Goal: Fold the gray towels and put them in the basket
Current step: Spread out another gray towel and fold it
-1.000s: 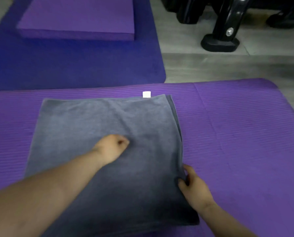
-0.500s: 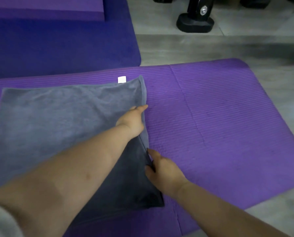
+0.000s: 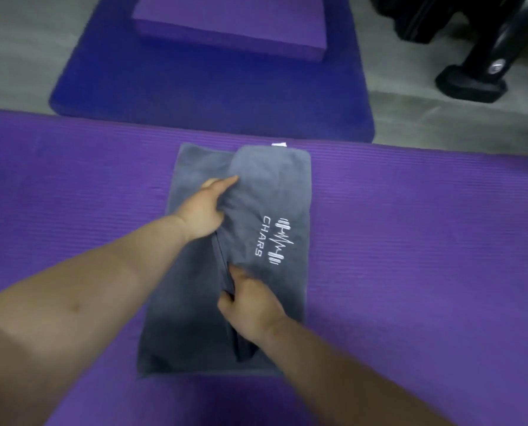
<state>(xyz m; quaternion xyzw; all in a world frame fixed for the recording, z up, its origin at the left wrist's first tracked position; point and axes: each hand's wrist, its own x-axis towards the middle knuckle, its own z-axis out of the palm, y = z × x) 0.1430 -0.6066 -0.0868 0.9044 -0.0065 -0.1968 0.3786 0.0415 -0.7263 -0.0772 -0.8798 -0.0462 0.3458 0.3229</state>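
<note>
Left hand [image 3: 202,215] and right hand [image 3: 250,305] pinch with curled fingers.

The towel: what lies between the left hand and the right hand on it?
In the head view, only the folded edge of the gray towel runs between the left hand and the right hand.

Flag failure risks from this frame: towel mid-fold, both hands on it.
1. The folded flap sits skewed on the gray towel, uncovered cloth left of the seam. Pressed down like this, the fold would likely set crooked.
2. The left hand and right hand pinch only the flap's edge; a slip could let it fall open.
3. No basket is in view, so a loose fold may come undone when carried.
</note>
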